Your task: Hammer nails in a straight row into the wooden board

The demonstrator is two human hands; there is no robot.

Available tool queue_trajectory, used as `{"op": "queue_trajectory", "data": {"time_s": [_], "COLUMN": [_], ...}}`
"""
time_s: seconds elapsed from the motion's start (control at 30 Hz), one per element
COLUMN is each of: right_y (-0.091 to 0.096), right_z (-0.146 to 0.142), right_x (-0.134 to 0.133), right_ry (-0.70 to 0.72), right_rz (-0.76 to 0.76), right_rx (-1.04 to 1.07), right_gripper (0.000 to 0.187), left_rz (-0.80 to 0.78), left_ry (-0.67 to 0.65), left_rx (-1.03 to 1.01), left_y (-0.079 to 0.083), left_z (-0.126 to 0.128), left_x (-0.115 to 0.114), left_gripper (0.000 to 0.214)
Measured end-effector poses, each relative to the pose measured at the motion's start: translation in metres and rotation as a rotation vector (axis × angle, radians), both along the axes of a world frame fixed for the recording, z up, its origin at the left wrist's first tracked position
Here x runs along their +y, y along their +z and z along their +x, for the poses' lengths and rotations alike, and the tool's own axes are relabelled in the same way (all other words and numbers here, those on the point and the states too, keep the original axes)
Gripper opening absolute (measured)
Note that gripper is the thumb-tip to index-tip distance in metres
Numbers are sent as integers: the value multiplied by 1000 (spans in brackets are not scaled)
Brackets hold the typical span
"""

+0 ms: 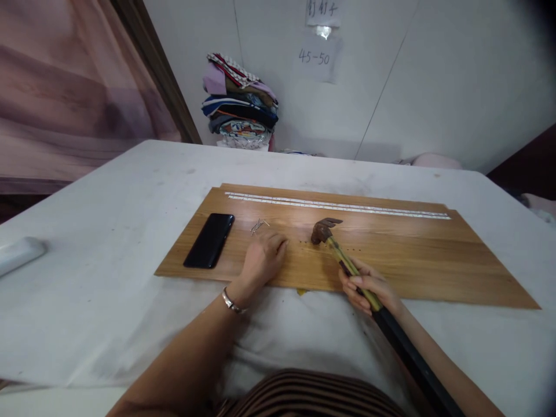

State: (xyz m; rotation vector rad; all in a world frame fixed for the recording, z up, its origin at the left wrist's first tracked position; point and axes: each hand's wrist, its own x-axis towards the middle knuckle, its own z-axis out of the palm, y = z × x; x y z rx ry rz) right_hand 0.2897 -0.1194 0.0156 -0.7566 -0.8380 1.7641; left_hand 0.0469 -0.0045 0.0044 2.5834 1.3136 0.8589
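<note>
A claw hammer [343,255] with a rusty head and a yellow-and-black handle is gripped in my right hand [365,285]. Its head is over the middle of a wood-grain board [434,260], claw pointing away to the right. My left hand [266,255] rests on the board left of the hammer head, fingers curled in; whether something small is between them is hidden. Just beyond it lies a small heap of nails [258,225]. Small dark dots, holes or nail heads, run in a row across the board near the hammer head.
A black phone [209,240] lies on the board's left part. Two white measuring strips [339,206] run along its far edge. The board sits on a white-covered table [108,231]. A white object [21,253] is at far left, and folded clothes [241,104] are stacked by the wall.
</note>
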Motion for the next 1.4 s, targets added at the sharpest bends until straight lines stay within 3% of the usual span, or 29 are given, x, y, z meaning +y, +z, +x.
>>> {"op": "queue_trajectory", "data": {"time_s": [0.3,0.63,1.4], "right_y": [9,-3,-2], "right_z": [-1,-1,-2], "right_x": [-2,2,-1], "right_ry": [18,25,-22], "right_rz": [32,28,26], "right_rx": [-23,-64,-62], "right_gripper": [14,16,16], "left_rz": [-136,-191,-218], "left_ry": [-246,-228,-235], "left_rx": [147,158,98], "left_y": [-1,-4,-6], "left_z": [21,23,23], "left_x": [-24,-22,-21], "left_gripper": [22,21,19]}}
